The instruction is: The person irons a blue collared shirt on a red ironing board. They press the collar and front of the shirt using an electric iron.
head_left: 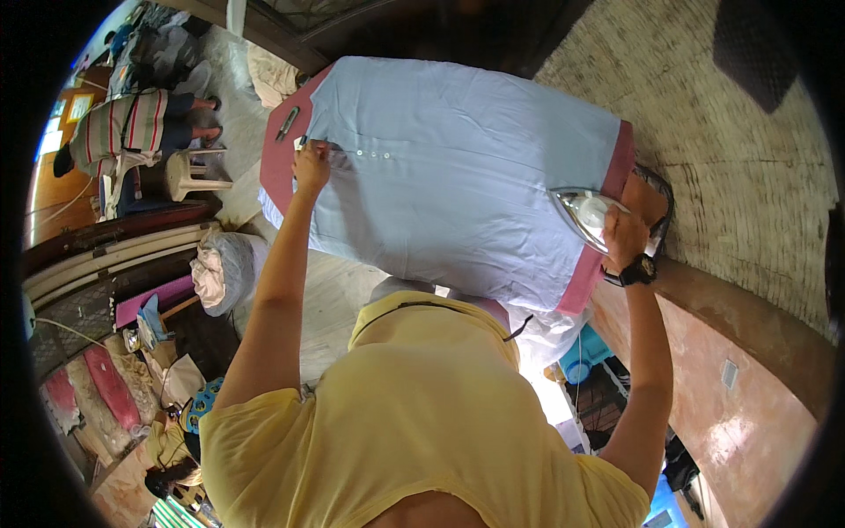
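The short-sleeved shirt is yellow, the wristwatch apparently black.

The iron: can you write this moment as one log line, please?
left hand: at blue shirt, near buttons | right hand: holding iron, shirt's edge | shirt: spread over maroon board

Ironing board: matt cloth cover, showing at left end and right edge. Shirt on it: thin woven cloth, matt, mostly smooth, lightly creased toward near right corner. Buttons: hard, slightly glossy, plastic-looking. Iron at right edge: mirror-bright metal rim, pale plastic body. Snips by left end: metal-looking, dull sheen. Yellow T-shirt: soft matt cloth. Stool: smooth moulded plastic. Bag: thin clear plastic, crinkled, glossy. Wall: smooth, polished, stone-like, glaring.
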